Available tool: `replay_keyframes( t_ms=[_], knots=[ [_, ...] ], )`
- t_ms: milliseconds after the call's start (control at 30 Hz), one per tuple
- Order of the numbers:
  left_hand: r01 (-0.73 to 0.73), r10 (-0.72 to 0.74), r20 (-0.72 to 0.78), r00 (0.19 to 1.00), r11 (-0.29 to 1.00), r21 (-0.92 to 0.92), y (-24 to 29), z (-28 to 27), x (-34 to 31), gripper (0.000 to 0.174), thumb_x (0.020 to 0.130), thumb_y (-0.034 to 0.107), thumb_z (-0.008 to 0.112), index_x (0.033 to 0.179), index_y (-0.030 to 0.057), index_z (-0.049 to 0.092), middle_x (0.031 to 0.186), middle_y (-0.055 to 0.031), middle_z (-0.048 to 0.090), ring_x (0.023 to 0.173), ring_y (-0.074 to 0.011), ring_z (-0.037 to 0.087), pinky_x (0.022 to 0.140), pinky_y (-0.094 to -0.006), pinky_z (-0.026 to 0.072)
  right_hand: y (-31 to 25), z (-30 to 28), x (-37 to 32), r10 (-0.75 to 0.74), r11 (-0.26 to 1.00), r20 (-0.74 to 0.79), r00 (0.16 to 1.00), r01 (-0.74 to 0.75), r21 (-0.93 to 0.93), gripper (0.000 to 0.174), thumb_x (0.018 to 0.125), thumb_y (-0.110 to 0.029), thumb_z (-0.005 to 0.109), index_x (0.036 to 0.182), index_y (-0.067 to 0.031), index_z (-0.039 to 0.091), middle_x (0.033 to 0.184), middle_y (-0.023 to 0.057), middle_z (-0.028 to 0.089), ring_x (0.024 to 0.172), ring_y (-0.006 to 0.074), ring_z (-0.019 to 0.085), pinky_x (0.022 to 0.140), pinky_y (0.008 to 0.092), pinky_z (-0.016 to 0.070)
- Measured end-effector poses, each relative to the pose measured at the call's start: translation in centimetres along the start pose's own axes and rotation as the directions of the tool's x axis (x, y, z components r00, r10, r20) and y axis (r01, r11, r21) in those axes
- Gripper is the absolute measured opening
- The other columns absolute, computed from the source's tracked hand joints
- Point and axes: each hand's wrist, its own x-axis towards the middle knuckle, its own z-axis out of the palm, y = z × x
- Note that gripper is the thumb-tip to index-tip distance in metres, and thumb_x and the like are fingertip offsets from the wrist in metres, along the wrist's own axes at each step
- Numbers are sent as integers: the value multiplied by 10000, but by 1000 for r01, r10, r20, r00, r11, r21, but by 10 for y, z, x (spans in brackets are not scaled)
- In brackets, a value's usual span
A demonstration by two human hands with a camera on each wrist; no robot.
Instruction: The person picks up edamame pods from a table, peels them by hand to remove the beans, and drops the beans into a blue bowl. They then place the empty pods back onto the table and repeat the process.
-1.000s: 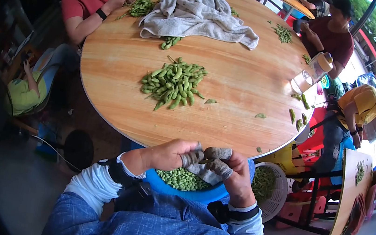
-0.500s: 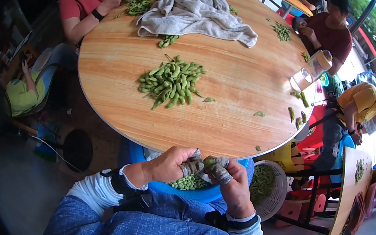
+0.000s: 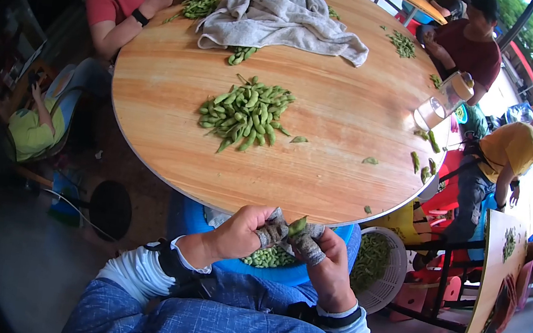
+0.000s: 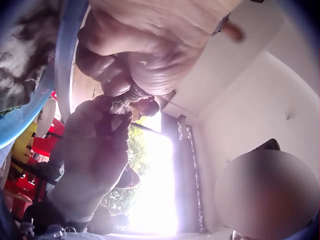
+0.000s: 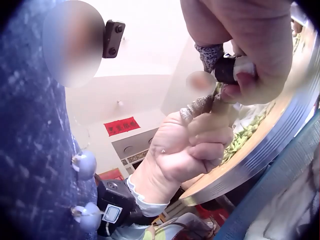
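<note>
Between the fingertips of both hands, over the lap, is a green soybean pod (image 3: 298,225). My left hand (image 3: 231,234) pinches it from the left, its thumb and finger wrapped in grey cloth finger covers. From the right, my right hand (image 3: 332,271) pinches the same pod with similarly covered fingertips. Below them a blue basin (image 3: 289,276) holds shelled green beans (image 3: 268,258) and a pale cloth. In the right wrist view the left hand (image 5: 177,145) meets the right hand (image 5: 250,45) at the fingertips, and the pod is mostly hidden there.
A pile of pods (image 3: 246,112) lies on the round wooden table (image 3: 170,135), whose edge is just beyond the hands. Farther back are a grey towel (image 3: 278,18) and a clear bottle (image 3: 444,102). A white basket (image 3: 393,275) of pods stands right of the basin. Several people sit around.
The hands have come slightly lower and nearer the body. A green pod now shows plainly between the fingertips. At the right, the person in yellow has lowered an arm.
</note>
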Motion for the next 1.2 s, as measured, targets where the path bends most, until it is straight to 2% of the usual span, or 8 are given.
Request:
replay_keyframes(
  t_ms=[100,600,800,900,1000,1033,1133,1200],
  knots=[
    [18,-18,17,1000,1000,9,-5,-3,0,49,802,37,524,840,10,508,716,45,493,644,-20,422,565,-170,352,4,-3,0,-3,1000,8,1000,3,-8,228,799,-121,577,972,20,531,909,36,583,817,97,529,742,231,416],
    [-52,48,21,999,967,251,-7,-5,-1,72,794,29,508,858,0,522,716,18,528,681,-43,446,614,-211,390,9,-4,2,-30,1000,-7,1000,30,-5,165,796,-15,526,958,17,534,904,36,583,816,94,530,741,233,421],
    [-141,131,59,990,966,215,-8,-4,2,135,841,139,518,865,7,507,698,52,486,642,-31,416,555,-211,363,18,-4,8,-45,999,-19,999,45,4,171,792,11,518,962,14,535,902,34,585,816,93,532,743,235,423],
    [-122,147,-15,989,868,481,-6,-2,1,141,790,88,556,890,5,501,689,-20,538,622,-99,503,550,-271,402,15,-2,10,-22,1000,-34,999,22,-12,172,793,15,514,963,17,536,903,31,585,823,95,531,752,235,419],
    [-53,198,-23,980,369,928,-1,2,-7,244,690,24,580,918,6,497,697,-124,558,638,-247,561,563,-330,427,10,5,10,-32,999,-26,999,31,-38,174,795,16,511,967,19,538,909,30,584,829,99,529,761,235,412],
    [-134,276,37,961,344,929,-5,1,-7,355,607,-2,573,954,3,498,727,-184,545,694,-350,542,586,-376,429,10,4,9,-59,997,-11,998,59,-53,175,797,14,509,970,19,538,912,31,583,832,101,527,764,235,410],
    [-334,455,180,872,285,898,-8,-2,-3,282,551,-19,538,818,12,456,670,-144,521,665,-342,537,571,-409,426,15,-1,7,-155,986,33,987,157,-62,185,807,5,505,989,22,533,927,31,580,842,101,520,771,239,404],
    [-377,464,152,873,445,812,-8,1,-1,279,621,-24,531,894,13,485,725,-145,540,663,-318,537,580,-365,428,14,-1,6,-164,986,61,985,166,-23,194,807,-6,515,998,25,529,930,27,579,837,98,518,766,235,402]
  ],
)
